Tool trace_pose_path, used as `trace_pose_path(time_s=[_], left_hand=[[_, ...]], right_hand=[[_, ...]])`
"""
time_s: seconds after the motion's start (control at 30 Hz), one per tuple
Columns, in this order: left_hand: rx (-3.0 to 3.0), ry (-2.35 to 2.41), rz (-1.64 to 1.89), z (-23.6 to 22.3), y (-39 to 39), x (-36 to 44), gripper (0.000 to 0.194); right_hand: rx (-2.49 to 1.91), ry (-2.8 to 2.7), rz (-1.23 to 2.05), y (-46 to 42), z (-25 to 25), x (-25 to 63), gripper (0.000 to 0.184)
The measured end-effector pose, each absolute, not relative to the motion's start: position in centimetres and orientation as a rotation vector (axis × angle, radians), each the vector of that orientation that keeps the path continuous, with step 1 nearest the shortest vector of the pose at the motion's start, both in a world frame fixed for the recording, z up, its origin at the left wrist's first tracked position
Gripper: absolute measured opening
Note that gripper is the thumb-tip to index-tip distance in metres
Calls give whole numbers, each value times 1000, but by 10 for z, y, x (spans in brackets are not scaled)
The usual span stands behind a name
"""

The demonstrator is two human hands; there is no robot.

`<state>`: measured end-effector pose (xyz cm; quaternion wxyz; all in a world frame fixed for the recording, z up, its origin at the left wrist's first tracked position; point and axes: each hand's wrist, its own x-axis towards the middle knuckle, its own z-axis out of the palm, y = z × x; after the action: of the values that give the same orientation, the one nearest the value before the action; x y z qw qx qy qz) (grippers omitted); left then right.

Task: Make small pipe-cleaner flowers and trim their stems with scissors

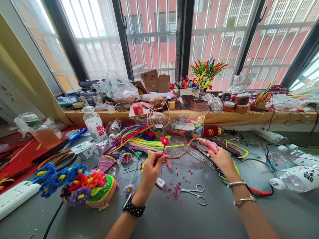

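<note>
My left hand (152,168) is pinched closed on the thin stem of a magenta pipe-cleaner flower (164,141), held upright over the table. A pale pink strand (183,153) with a small loop at its lower end stretches from these fingertips towards the right hand. My right hand (223,161) is wrapped round a pink hot glue gun (208,144), its nozzle pointing left near the strand's far end; whether they touch I cannot tell. Small scissors (195,192) lie partly opened below the hands, beside magenta fluff clippings (175,192). A white eraser-like block (160,182) lies beside my left wrist.
Finished fuzzy flowers (82,186) stand at left beside a power strip (18,197). Loose pipe cleaners (134,139) lie behind my left hand. Larger scissors (205,153) and a metal ruler (196,156) lie near the glue gun. Plastic bottles (296,179) lie at right.
</note>
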<state>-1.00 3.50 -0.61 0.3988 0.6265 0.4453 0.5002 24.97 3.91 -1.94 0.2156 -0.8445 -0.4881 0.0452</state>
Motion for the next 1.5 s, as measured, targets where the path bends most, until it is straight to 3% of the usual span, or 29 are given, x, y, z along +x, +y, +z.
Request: trace_pose_path(time_s=[0.27,0.57,0.97,1.5], left_hand=[[1511,1014,1183,-5,31,-4,31],[1934,1192,973,-16,29,-5,34],[2237,1286,869,-14,25,-2,36],[2188,1267,868,-15,26,-3,37]], right_hand=[[-2257,-1346,80,27,11,243,47],[-1841,-1564,11,3,48,217,47],[-1630,-1720,-223,5,38,207,41],[-1686,-1679,-184,6,39,209,44]])
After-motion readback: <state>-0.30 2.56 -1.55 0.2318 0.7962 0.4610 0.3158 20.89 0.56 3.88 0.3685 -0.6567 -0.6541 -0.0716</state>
